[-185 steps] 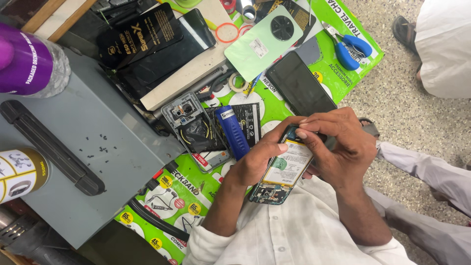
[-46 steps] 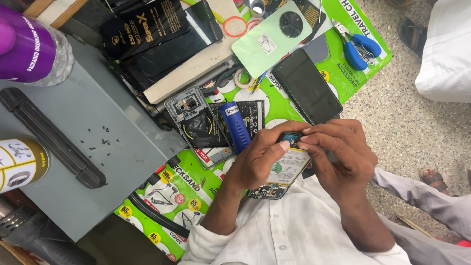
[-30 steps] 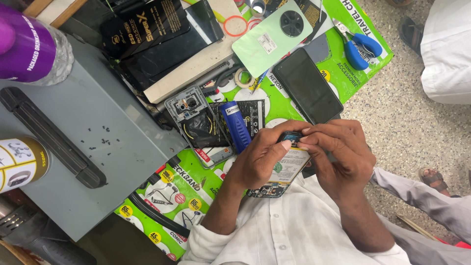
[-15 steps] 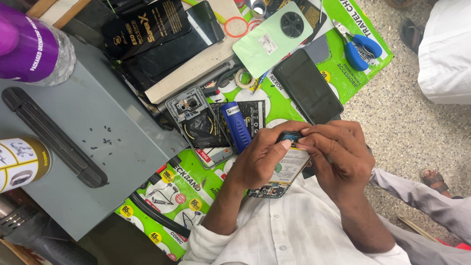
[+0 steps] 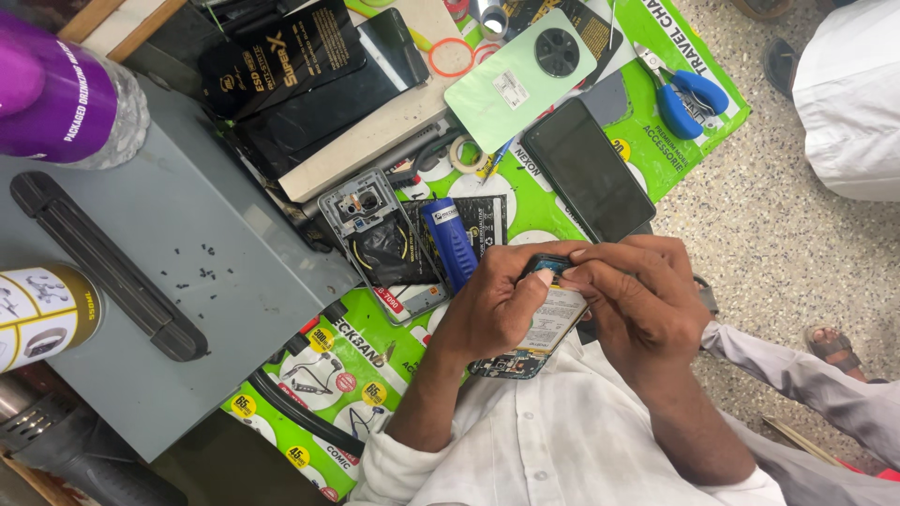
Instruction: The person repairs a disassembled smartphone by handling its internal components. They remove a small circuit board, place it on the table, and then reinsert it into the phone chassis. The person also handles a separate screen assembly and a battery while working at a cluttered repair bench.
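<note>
Little is changed since the earlier frames: both hands are kept on the opened phone (image 5: 547, 323) and only the view is shifted slightly, while the shoe at the upper right floor has drawn back toward the frame edge. That phone, with its back removed so that a pale battery and a circuit board are exposed, is held just above the near edge of the desk, in front of the white shirt. It is cradled from the left by the left hand (image 5: 492, 309), whose thumb is laid across its upper end, so this grip is closed around the phone. The right hand (image 5: 642, 300) is curled over its right side, with fingertips (image 5: 574, 272) pinched together at the top end; whether a small part or tool is pinched there cannot be told. Just beside the left hand, a grey phone frame (image 5: 380, 234) is seen lying on the green printed mat (image 5: 366, 361), with a blue tool (image 5: 450, 244) resting across it. A dark phone (image 5: 586, 169) is laid face up just above the hands, and a light green back cover (image 5: 520, 80) lies beyond it. Blue-handled cutters (image 5: 689, 98) are placed near the mat's far corner. Small black screws (image 5: 202, 267) are scattered on the grey case (image 5: 244, 309) at the left, beside a purple bottle (image 5: 61, 103).
</note>
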